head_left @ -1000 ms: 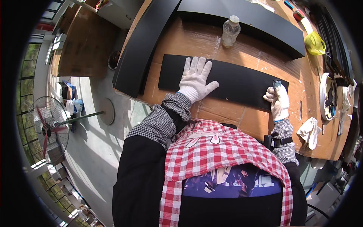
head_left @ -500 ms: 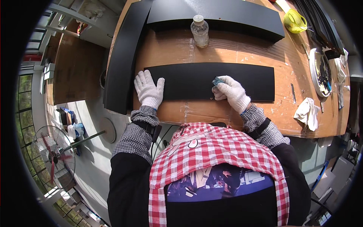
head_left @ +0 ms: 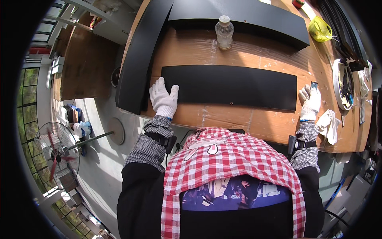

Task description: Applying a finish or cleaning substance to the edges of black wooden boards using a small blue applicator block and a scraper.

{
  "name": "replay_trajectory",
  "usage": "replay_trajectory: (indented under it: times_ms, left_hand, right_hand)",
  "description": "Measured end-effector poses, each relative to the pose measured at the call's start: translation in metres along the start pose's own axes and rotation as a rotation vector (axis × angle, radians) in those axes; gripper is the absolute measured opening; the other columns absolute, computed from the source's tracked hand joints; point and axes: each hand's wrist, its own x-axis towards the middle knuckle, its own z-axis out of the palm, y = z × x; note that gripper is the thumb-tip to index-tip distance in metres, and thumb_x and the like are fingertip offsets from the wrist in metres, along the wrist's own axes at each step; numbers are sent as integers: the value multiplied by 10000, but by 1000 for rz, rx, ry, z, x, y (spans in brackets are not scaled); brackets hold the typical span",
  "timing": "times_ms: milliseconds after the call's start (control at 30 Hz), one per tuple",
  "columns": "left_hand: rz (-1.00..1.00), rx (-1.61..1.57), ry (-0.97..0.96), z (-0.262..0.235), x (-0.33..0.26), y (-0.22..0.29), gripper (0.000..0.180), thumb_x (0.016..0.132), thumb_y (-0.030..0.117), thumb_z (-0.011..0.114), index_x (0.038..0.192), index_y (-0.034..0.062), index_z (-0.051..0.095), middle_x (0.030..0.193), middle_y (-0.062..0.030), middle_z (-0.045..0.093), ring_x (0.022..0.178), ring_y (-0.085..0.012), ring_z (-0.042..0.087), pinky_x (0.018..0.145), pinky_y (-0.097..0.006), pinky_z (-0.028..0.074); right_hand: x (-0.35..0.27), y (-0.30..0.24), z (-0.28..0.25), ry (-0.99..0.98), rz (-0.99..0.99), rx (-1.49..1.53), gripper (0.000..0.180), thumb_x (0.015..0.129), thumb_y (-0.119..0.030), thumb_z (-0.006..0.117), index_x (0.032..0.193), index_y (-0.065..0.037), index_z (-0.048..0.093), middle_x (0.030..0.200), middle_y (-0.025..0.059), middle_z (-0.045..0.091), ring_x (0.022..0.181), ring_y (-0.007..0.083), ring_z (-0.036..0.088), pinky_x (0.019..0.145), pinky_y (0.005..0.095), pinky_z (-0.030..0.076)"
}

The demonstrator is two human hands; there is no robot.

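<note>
A long black panel (head_left: 234, 87) lies across the cardboard-covered table (head_left: 187, 113) in front of me. My left hand (head_left: 163, 98), in a white knit glove, rests flat with its fingers spread on the panel's left end. Off the panel's right end is my right hand (head_left: 310, 101), gloved alike. Its fingers pinch a small, flat, blue-green piece (head_left: 314, 85) whose kind I cannot make out. Beside that hand lies a crumpled white cloth or glove (head_left: 328, 124). A round, pale-rimmed tray (head_left: 337, 79) with dark smears and small pieces inside sits further right.
A clear bottle with a white cap (head_left: 224, 36) stands behind the panel. Black panels are stacked at the back (head_left: 238, 16) and along the left edge (head_left: 139, 63). A yellow net bag (head_left: 320, 30) lies at the far right. A standing fan (head_left: 55, 157) is on the floor at left.
My right hand has moved right, from the middle of the panel to beyond its right end, still pinching the small piece. My left hand stays at the left end. The whole view has shifted slightly.
</note>
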Motion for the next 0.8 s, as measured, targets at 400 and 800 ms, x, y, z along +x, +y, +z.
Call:
replay_trajectory:
  times_ms: [400, 800]
  left_hand:
    - [-482, -1419, -105, -41, 11, -26, 505, 879, 175, 671, 1338, -13, 575, 1342, -170, 596, 1254, -267, 546, 1055, -345, 421]
    - [-375, -1466, 135, -43, -2, -58, 471, 951, 180, 633, 1334, -74, 531, 1330, -166, 572, 1228, -225, 541, 1089, -328, 416]
  right_hand:
    - [1, 12, 0, -6, -22, -705, 281, 970, -342, 551, 948, -83, 658, 770, -24, 583, 670, 62, 511, 578, 232, 401]
    - [-44, -22, 9, 3, 376, 282, 330, 997, -374, 547, 1074, -55, 584, 970, 130, 681, 846, 268, 658, 670, 369, 530]
